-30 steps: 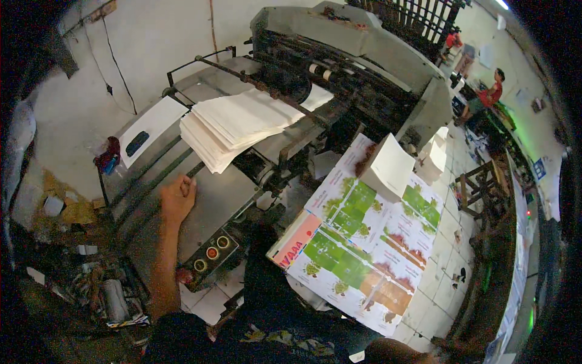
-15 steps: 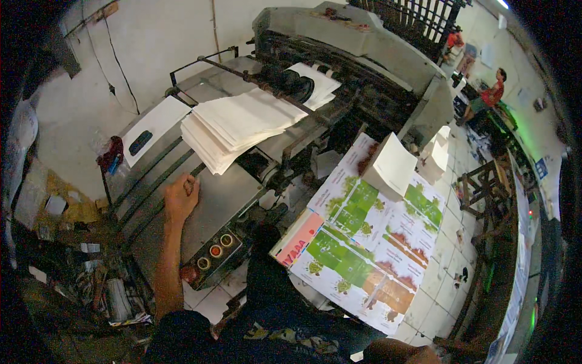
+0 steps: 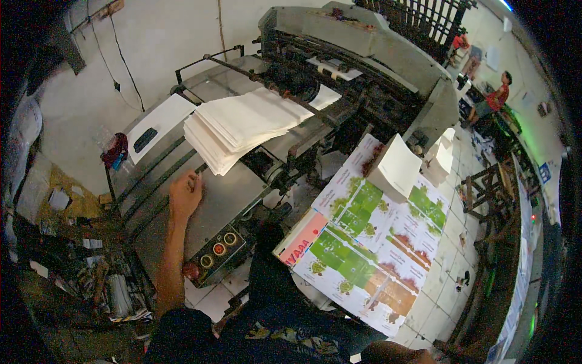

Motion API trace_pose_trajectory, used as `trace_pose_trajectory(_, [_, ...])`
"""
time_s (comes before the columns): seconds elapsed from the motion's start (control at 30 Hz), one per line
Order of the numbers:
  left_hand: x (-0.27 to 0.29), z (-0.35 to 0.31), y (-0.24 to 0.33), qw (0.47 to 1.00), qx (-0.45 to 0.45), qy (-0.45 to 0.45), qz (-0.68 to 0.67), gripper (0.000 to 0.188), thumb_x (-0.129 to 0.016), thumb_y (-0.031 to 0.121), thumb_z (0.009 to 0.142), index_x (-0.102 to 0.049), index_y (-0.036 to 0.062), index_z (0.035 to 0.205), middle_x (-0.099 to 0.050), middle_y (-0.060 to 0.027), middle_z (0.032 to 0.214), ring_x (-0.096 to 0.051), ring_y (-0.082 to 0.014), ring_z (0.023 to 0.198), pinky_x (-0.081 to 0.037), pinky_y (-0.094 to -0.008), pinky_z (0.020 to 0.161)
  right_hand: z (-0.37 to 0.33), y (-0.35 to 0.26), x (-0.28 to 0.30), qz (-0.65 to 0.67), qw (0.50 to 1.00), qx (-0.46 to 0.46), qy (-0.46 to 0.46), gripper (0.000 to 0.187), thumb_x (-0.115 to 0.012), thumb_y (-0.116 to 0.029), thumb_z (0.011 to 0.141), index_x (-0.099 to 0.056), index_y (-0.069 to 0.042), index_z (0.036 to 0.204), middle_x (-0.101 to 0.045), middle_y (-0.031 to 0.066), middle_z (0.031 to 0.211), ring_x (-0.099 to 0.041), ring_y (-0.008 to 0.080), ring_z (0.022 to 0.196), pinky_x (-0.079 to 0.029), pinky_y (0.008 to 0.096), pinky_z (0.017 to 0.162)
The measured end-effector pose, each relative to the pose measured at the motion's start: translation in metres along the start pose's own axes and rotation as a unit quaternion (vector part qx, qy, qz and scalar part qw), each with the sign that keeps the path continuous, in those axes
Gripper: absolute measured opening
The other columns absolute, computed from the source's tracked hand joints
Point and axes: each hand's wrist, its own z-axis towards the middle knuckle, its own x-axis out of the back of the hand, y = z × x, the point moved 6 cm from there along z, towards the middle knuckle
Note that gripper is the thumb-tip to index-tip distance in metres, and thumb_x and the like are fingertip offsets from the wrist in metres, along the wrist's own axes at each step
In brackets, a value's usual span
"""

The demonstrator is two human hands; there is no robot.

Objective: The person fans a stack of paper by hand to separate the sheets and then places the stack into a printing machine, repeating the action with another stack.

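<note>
Worktop point(image 3: 227, 197) bears paper stack point(image 3: 248, 121); wall point(image 3: 170, 42) behind, tiled floor point(image 3: 435, 288) rightward; left hand point(image 3: 186, 191) nearby, curled closed; right hand point(image 3: 419, 357) unclear.

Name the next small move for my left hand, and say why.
Probably reach the left hand forward to the near edge of the white paper stack and straighten it: the sheets there lie staggered, and the hand, loosely curled at the metal table, is just short of them.

Left of centre, my metal table point(image 3: 230, 197) bears a paper stack point(image 3: 245, 121) and white sheet point(image 3: 173, 120); right of centre, my printed sheets point(image 3: 341, 255) carry a white block point(image 3: 396, 167).
</note>
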Motion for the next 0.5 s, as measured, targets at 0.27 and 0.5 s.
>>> trace_pose_trajectory(0.27, [-0.035, 0.056, -0.083, 0.766, 0.359, -0.035, -0.533, 0.049, -0.068, 0.034, 0.091, -0.05, 0.0042, 0.125, -0.053, -0.0156, 0.112, -0.054, -0.0245, 0.099, -0.045, -0.0441, 0.092, -0.02, 0.026, 0.031, -0.042, 0.994, -0.1, -0.018, 0.052, -0.062, -0.058, 0.088, -0.069, -0.007, 0.08, -0.061, 0.0149, 0.097, -0.053, 0.0245, 0.053, -0.041, 0.0377, 0.053])
trace_pose_trajectory(0.5, [-0.025, 0.078, -0.029, 0.689, 0.471, -0.057, -0.548, 0.085, -0.075, 0.044, 0.082, -0.033, 0.0048, 0.144, -0.04, -0.0131, 0.117, -0.045, -0.0278, 0.106, -0.031, -0.0591, 0.104, -0.119, 0.06, 0.051, -0.114, 0.952, -0.204, 0.196, 0.072, -0.061, -0.069, 0.081, -0.075, 0.0, 0.091, -0.066, 0.0162, 0.105, -0.058, 0.0264, 0.058, -0.044, 0.0387, 0.057])
